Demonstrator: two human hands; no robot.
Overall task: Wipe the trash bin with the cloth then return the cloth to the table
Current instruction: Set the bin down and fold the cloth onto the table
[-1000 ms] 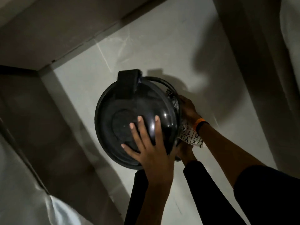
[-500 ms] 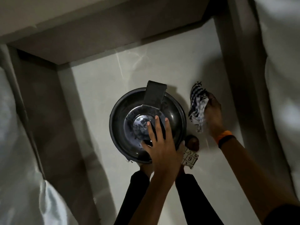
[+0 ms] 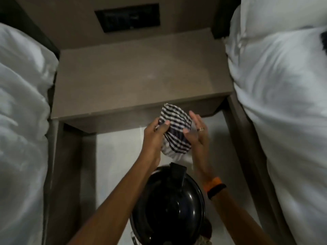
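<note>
A bunched black-and-white striped cloth [image 3: 174, 131] is held in the air between both hands, just in front of the brown bedside table [image 3: 138, 76]. My left hand [image 3: 155, 137] pinches its left side with thumb and fingers. My right hand [image 3: 197, 133], wearing a ring, presses its palm and thumb against the right side, fingers straight. The black round trash bin [image 3: 169, 207] with a shiny domed lid stands on the pale floor below my forearms, untouched.
White bedding lies on a bed at the left [image 3: 21, 121] and another at the right [image 3: 283, 103]. A dark panel [image 3: 127, 17] is set in the wall behind the table. The pale tiled floor [image 3: 115, 160] runs between the bed frames.
My left hand left the bin lid and joined the right hand on the cloth. Both hands rose toward the table, and the view tilted up from the floor.
</note>
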